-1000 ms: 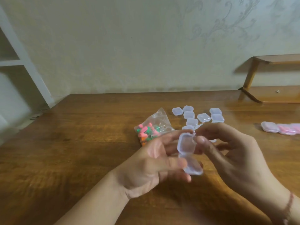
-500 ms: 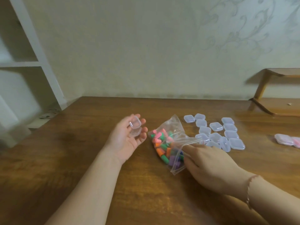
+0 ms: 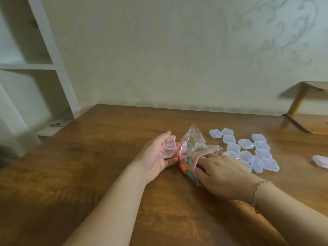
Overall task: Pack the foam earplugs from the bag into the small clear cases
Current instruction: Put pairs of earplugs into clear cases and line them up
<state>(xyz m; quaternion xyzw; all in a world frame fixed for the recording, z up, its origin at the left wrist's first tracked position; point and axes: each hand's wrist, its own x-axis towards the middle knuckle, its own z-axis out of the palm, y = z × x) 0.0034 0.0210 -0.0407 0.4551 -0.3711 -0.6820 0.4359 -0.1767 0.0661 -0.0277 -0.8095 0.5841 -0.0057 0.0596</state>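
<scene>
A: We've got the clear plastic bag (image 3: 194, 139) of foam earplugs (image 3: 184, 163) lying on the wooden table (image 3: 88, 174), right between our two hands.

B: And our right hand (image 3: 221, 174) is at its mouth, fingers reaching into the opening. Whether they've pinched a plug, we cannot tell; the film hides the tips.

A: Our left hand (image 3: 156, 155) lies palm up just beside the bag, fingers loosely cupped under an open clear case (image 3: 168, 148), lid hinged back.

B: Plugs look pink, green and orange. No writing we can read anywhere.

A: Beyond our right hand, a cluster of empty square cases (image 3: 248, 150), rounded corners, glossy. At the far right edge, pinkish cases (image 3: 321, 161), blurred.
</scene>
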